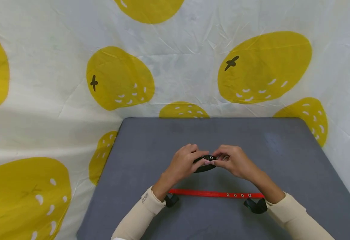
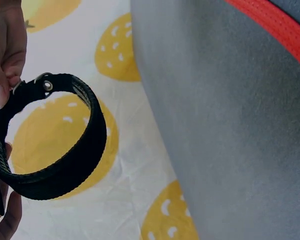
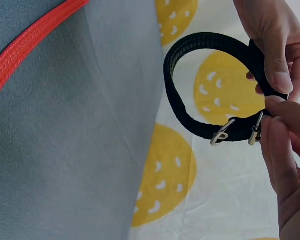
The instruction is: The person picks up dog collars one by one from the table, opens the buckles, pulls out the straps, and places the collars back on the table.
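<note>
A black collar (image 1: pixel 205 168), bent round into a loop, is held up over the grey table by both hands. My left hand (image 1: pixel 184 161) pinches it from the left between thumb and fingers. From the right, my right hand (image 1: pixel 233 161) pinches the collar close to the left fingertips. The right wrist view shows a metal buckle (image 3: pixel 257 129) right at the fingertips, with a D-shaped ring (image 3: pixel 222 133) beside it on the band. An eyelet (image 2: pixel 48 85) shows in the left wrist view. The strap's end is mostly hidden behind fingers.
A red collar (image 1: pixel 205 193) with several metal eyelets lies stretched across the grey table (image 1: pixel 150 140), nearer the body than the hands. Dark pieces (image 1: pixel 255 205) hang under both wrists. White cloth (image 1: pixel 187 73) printed with yellow fruit surrounds the table's back and sides.
</note>
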Demonstrator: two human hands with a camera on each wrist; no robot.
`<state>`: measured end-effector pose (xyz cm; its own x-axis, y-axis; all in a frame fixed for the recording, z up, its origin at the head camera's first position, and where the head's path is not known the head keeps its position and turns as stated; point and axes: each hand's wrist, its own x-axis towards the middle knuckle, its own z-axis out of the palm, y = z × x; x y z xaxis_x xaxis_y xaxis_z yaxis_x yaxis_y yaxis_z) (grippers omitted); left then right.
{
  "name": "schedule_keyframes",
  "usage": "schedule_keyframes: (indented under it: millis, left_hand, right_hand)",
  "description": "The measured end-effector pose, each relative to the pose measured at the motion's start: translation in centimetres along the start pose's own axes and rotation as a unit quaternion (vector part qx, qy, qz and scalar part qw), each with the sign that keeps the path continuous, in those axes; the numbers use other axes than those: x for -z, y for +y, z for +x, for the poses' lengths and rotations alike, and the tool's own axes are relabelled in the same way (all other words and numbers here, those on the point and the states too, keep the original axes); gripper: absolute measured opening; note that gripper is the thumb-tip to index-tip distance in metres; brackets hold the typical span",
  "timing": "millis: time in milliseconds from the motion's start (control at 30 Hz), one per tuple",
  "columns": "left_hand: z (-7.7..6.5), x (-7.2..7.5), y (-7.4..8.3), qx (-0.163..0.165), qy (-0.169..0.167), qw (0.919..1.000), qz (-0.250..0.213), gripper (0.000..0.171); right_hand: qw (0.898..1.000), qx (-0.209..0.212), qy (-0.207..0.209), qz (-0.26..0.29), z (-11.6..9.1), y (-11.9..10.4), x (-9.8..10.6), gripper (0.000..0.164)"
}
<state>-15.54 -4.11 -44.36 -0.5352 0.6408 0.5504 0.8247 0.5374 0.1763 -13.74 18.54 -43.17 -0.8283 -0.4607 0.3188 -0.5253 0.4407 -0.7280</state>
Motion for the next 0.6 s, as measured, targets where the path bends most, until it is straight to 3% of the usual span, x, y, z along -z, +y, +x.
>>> schedule_keyframes:
  millis: [133, 300, 433, 600]
  left_hand:
    - [0.0, 0.1, 0.3, 0.001, 0.001, 1.0000, -0.004, 0.024]
    - [-0.1, 0.2, 0.7, 0.035, -0.032, 0.9969, -0.063, 0.027]
    - [-0.3, 0.1, 0.9, 0.058, -0.059, 0.9869, -0.139, 0.027]
    - [-0.7, -0.2, 0.9, 0.065, -0.054, 0.9704, -0.226, 0.023]
  right_hand:
    - [0.999, 0.001, 0.009, 0.031, -0.3, 0.0, 0.1, 0.015]
    - [0.998, -0.013, 0.015, 0.055, -0.8, 0.1, 0.2, 0.013]
    - [0.998, -0.017, 0.013, 0.064, -1.3, -0.3, 0.2, 0.014]
    - [0.997, -0.011, 0.003, 0.081, -1.5, -2.3, 0.9, 0.014]
